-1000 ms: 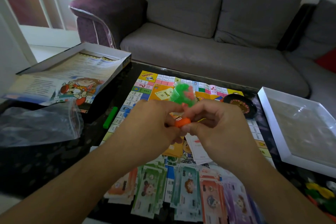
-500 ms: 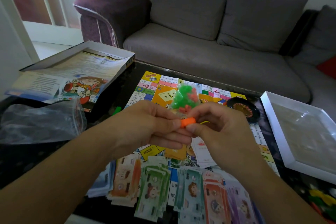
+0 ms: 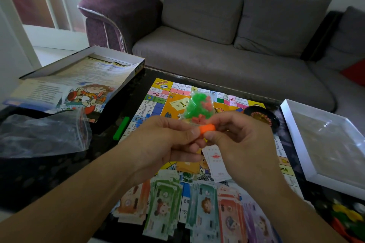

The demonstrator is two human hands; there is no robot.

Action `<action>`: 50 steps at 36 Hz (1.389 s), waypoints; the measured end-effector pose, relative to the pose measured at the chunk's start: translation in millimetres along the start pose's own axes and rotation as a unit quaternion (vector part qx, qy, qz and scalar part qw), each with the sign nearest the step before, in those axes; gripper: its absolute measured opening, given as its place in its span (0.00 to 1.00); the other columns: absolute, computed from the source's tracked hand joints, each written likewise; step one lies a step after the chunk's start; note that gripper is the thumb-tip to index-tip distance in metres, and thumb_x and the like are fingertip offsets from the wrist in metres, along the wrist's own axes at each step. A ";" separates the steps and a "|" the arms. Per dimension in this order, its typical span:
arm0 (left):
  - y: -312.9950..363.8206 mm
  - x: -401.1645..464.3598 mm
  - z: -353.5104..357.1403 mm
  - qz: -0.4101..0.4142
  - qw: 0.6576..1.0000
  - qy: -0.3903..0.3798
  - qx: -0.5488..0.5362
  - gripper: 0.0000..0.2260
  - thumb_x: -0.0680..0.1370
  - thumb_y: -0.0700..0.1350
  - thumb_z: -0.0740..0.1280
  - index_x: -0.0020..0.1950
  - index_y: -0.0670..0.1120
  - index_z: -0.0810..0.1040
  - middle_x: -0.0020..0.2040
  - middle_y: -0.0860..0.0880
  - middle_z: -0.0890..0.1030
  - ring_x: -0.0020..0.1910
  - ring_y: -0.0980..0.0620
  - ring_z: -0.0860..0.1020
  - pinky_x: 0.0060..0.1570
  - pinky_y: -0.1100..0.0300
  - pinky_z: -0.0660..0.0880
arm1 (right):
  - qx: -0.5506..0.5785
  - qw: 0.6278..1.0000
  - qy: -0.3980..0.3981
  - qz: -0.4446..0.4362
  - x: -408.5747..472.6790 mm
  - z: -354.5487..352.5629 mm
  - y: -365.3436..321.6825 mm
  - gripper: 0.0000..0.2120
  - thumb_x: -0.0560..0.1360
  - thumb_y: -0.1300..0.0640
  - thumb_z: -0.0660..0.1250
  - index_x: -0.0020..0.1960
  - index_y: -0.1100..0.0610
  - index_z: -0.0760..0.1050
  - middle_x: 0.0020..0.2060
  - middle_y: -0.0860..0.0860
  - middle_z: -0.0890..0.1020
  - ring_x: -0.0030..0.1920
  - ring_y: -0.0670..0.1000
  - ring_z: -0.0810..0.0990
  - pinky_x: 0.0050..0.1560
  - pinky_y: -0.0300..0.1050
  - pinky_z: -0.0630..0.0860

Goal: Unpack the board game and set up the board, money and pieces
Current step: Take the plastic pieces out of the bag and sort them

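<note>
Small clear bag of green and red pieces (image 3: 199,107) held upright above colourful board (image 3: 158,102), banknotes (image 3: 167,203) fanned along near edge

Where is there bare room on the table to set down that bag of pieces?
Bare dark table lies at the near left, between the clear plastic bag and the banknotes. A narrow strip runs between the green stick and the box lid. The game board is crowded with notes and cards.

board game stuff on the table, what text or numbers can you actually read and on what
"160": game board, near edge between the banknotes.
"?": pink square, far-left part of the board.
Other squares, the white cards, the banknotes and the rules sheet: too small or blurred.
</note>
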State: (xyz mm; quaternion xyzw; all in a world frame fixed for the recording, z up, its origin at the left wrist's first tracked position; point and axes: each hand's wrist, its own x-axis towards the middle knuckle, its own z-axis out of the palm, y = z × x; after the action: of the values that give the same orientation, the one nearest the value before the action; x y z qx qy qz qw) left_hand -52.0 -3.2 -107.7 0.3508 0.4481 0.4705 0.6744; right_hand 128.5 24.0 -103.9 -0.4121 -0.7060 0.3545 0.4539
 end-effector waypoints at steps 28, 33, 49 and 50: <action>11.8 -3.0 -1.5 -0.009 0.996 -0.092 -0.007 0.10 0.79 0.40 0.69 0.54 0.36 0.86 0.48 0.38 0.85 0.38 0.50 0.82 0.42 0.54 0.83 | -0.004 0.999 -0.050 -0.014 7.6 -5.9 6.9 0.13 0.76 0.64 0.75 0.55 0.48 0.87 0.50 0.46 0.87 0.54 0.49 0.85 0.53 0.43 0.82; 16.2 -0.5 -8.7 -0.035 0.993 -0.112 0.029 0.13 0.81 0.49 0.67 0.50 0.39 0.83 0.42 0.43 0.81 0.33 0.52 0.77 0.33 0.60 0.79 | -0.033 0.995 -0.085 -0.025 6.9 2.9 9.0 0.09 0.78 0.61 0.74 0.53 0.49 0.88 0.52 0.44 0.85 0.60 0.40 0.81 0.59 0.53 0.81; 43.9 36.0 -95.2 -0.092 0.953 0.284 0.051 0.11 0.83 0.42 0.58 0.41 0.46 0.70 0.26 0.52 0.62 0.25 0.54 0.58 0.22 0.64 0.56 | -0.200 0.961 -0.132 0.136 35.9 53.8 41.5 0.09 0.83 0.59 0.67 0.58 0.47 0.78 0.50 0.42 0.80 0.49 0.41 0.80 0.43 0.35 0.78; 43.9 38.6 -96.9 -0.092 0.954 0.283 0.042 0.11 0.83 0.42 0.57 0.41 0.46 0.70 0.26 0.53 0.62 0.25 0.55 0.58 0.22 0.64 0.56 | -0.217 0.958 -0.138 0.130 41.2 60.4 43.3 0.10 0.83 0.61 0.65 0.60 0.48 0.78 0.50 0.41 0.79 0.49 0.41 0.79 0.42 0.33 0.76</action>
State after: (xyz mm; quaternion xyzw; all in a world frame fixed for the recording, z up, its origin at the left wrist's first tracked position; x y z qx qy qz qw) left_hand -150.6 52.0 -113.2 0.1885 0.6703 0.4670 0.5451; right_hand 73.1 71.3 -147.7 -0.5357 -0.7623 0.3019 0.2018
